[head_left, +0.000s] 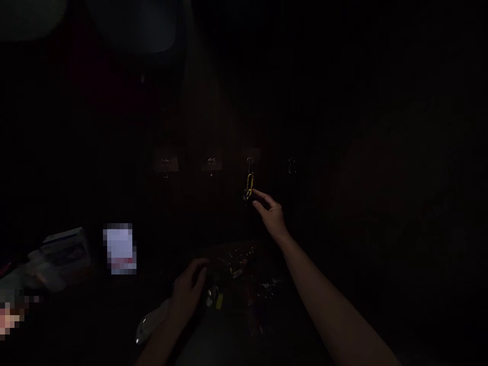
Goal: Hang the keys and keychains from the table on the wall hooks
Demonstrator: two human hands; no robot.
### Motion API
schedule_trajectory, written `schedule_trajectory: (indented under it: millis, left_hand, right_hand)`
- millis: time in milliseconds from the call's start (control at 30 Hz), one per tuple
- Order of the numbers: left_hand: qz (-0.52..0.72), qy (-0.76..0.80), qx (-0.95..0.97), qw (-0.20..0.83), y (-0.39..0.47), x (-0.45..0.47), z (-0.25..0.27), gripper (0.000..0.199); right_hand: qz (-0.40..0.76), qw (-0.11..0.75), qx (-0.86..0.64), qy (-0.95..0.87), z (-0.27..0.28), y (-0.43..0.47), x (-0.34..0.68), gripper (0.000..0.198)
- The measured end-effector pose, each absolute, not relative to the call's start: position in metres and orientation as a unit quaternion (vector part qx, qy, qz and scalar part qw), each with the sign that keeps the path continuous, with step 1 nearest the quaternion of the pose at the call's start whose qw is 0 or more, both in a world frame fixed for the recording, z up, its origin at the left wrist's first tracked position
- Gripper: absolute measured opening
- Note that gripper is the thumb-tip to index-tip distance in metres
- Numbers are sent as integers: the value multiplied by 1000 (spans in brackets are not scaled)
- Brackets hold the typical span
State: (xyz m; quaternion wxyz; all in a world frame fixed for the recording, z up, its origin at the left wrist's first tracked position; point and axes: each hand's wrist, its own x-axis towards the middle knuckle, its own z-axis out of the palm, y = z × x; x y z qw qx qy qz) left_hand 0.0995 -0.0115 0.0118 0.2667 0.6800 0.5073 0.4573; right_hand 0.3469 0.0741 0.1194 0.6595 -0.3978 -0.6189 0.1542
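The scene is very dark. My right hand reaches forward, its thumb and index finger at the lower end of a yellow loop with a small dark piece attached. The loop's top meets the third metal hook from the left; whether it hangs on it I cannot tell. Low and to the left, my left hand has thumb and fingers apart, with nothing visible between them. Just right of it lie a yellow-green tag and small shiny pieces. A tangle of small metal items lies farther off.
Other hooks line up left and right. A box and a lit, blurred screen are at left. A clear plastic item lies by my left forearm. More shiny bits lie right of the tag.
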Motion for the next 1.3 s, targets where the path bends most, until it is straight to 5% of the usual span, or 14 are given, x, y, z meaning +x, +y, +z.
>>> schedule_trajectory:
  millis: [600,967,1300]
  left_hand:
    - [430,561,649,282,-13,76,37,30]
    - [341,544,709,290,-15,36,38,28]
    - [395,570,682,232,-17,3,14,28]
  right_hand:
    - [190,575,-542,-583,-1,22,345,23]
    - [120,474,-557,-672,-6,10,332,21]
    - [54,351,-584,-730,-4,7,327,24]
